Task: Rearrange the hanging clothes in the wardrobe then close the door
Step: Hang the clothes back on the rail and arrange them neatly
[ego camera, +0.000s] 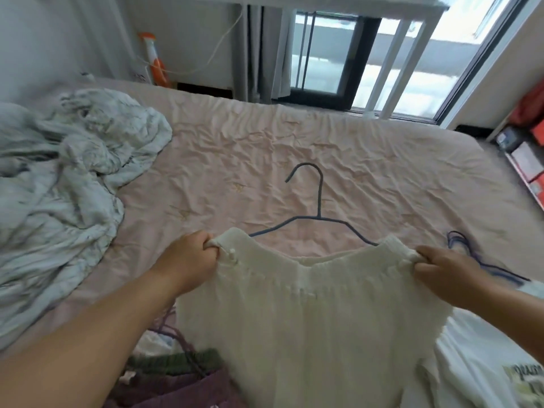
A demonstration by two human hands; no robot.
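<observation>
A cream pleated garment (312, 313) with an elastic waistband hangs spread between both hands above the bed. My left hand (191, 260) grips its left waistband corner, and my right hand (450, 272) grips the right corner. Just beyond the waistband a blue wire hanger (319, 201) lies flat on the pink sheet, its hook pointing away from me; its lower bar is hidden behind the garment. No wardrobe is in view.
The pink bed sheet (294, 148) fills the middle. A crumpled pale blanket (64, 178) lies at the left. More blue hangers (471, 254) sit at the right. Purple and green clothes (176, 378) and a white printed shirt (485, 372) lie near me. A glass door (323, 54) is behind the bed.
</observation>
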